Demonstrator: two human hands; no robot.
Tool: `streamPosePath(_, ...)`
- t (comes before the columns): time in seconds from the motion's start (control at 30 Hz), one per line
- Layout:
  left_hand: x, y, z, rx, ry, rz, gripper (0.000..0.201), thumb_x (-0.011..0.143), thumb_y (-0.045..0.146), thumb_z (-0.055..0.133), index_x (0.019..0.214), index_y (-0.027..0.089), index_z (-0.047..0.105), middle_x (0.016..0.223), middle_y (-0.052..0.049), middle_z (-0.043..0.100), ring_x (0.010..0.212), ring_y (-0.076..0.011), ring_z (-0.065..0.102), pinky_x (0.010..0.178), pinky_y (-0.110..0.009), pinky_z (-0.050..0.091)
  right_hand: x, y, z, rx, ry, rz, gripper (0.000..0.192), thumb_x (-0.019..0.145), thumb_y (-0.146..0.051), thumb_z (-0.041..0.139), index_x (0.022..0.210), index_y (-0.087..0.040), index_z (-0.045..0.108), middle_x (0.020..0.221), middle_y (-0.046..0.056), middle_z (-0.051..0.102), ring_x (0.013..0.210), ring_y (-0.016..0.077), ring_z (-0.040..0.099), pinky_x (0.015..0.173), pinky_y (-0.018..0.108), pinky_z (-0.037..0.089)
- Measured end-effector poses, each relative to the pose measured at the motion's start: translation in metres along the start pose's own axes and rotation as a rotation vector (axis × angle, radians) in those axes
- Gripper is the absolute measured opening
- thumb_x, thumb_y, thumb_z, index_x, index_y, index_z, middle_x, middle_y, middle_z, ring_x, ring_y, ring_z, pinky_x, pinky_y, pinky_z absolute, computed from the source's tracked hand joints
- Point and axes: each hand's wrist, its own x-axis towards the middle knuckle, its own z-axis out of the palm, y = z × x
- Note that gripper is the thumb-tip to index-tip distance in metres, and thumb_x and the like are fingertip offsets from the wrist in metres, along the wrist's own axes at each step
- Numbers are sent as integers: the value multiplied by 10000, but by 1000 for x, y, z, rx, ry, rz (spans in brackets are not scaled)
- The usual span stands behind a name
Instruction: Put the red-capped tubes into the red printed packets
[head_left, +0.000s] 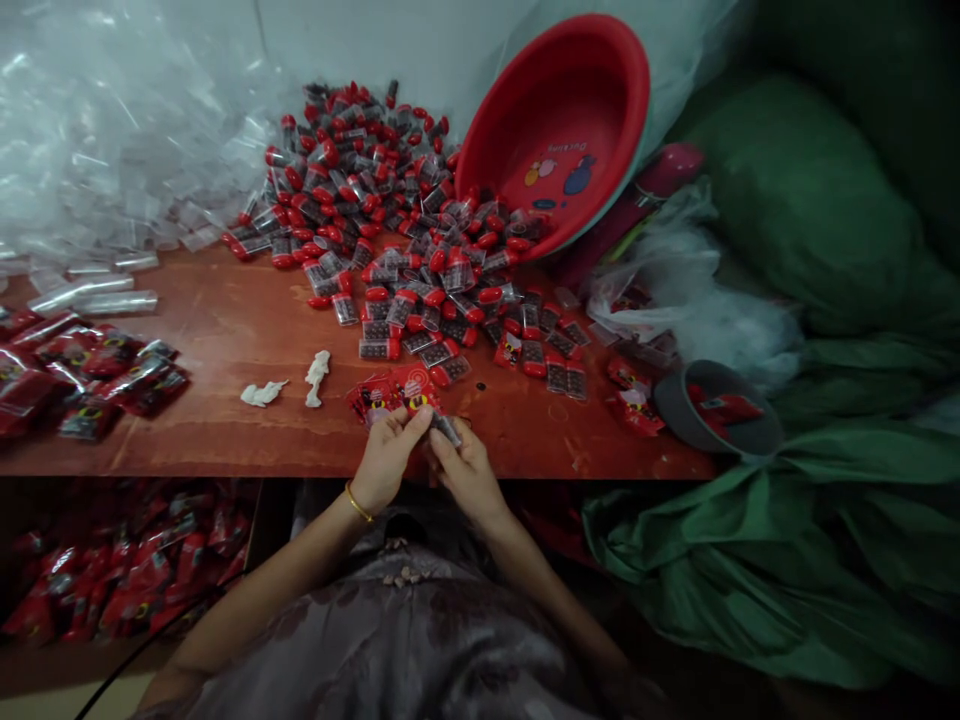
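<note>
- Left hand (385,460) and right hand (474,478) pinch a small clear container (447,430) near the table's (225,440) front edge.
- Tilted red basin (592,100); red-capped containers (352,180) heaped at its lower rim.
- Grey bowl (679,402) holding red packets (727,408).
- Box (67,662) below, full of shiny red packs (150,570).

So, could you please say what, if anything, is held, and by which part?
The right hand holds a small pack by its sides; the left hand's grip is unclear.
</note>
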Motion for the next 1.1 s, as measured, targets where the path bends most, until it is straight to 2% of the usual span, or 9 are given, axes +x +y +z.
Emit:
streamPosePath(0.13,5,10,4,-27,66,35,381,546,439,807,704,128,654,604,-4,642,516,-87,551,506,-200,445,-5,-1,-8,12,-93,-12,345,795,-539,574,914,-229,479,643,-67,516,409,60,439,446,217,460)
streamPosePath(0.43,-2,-4,0,15,7,-71,444,558,531,765,585,146,544,417,64,479,341,-54,409,351,-185,341,-1,1,-4,-203,67,-82,311,802,-509,567,770,-206,503,611,-38,590,402,72,484,409,197,402)
streamPosePath(0.6,0,11,-10,-36,107,-116,454,478,470,831,661,134,587,581,12,632,491,-86,569,497,-203,462,21,-1,-4,-489,108,-193,323,811,-513,545,712,-206,540,595,-14,580,505,118,533,506,241,460)
streamPosePath(0.7,7,45,-44,-74,234,-93,434,524,450,827,748,145,614,763,-51,716,745,-167,672,694,-280,521,51,-10,-32,-978,324,-332,327,837,-471,530,942,-176,623,885,95,681,842,226,608,786,363,481)
streamPosePath(0.77,10,75,-83,-106,412,42,348,644,470,756,747,169,617,746,-3,719,840,-162,660,778,-291,505,75,-14,-59,-1236,456,-363,403,873,-392,480,1144,-109,574,1208,191,595,1099,299,526,942,446,404)
streamPosePath(0.83,10,105,-130,-127,548,193,293,809,465,607,712,188,607,704,60,712,1006,-153,608,891,-291,446,93,-13,-85,-1401,503,-294,466,890,-338,446,1246,-43,507,1324,232,504,1225,345,430,1016,523,316)
streamPosePath(0.93,4,137,-186,-100,691,390,438,902,530,382,763,185,614,804,69,724,1137,-147,540,974,-305,386,103,1,-106,-1516,460,-260,457,900,-312,430,1266,-48,508,1350,204,497,1277,357,377,1056,606,200)
streamPosePath(1.0,-1,143,-198,-100,711,361,524,891,576,315,778,163,616,884,17,725,1131,-164,555,965,-309,410,97,13,-109,-1519,437,-304,411,907,-290,417,1227,-72,554,1331,177,529,1257,329,411,1070,592,195)
streamPosePath(1.1,-3,124,-172,-91,662,391,349,816,534,512,807,203,622,889,34,726,1002,-166,618,901,-309,463,78,27,-105,-1463,407,-407,350,912,-232,391,1127,-100,633,1229,149,615,1163,271,501,1051,493,314)
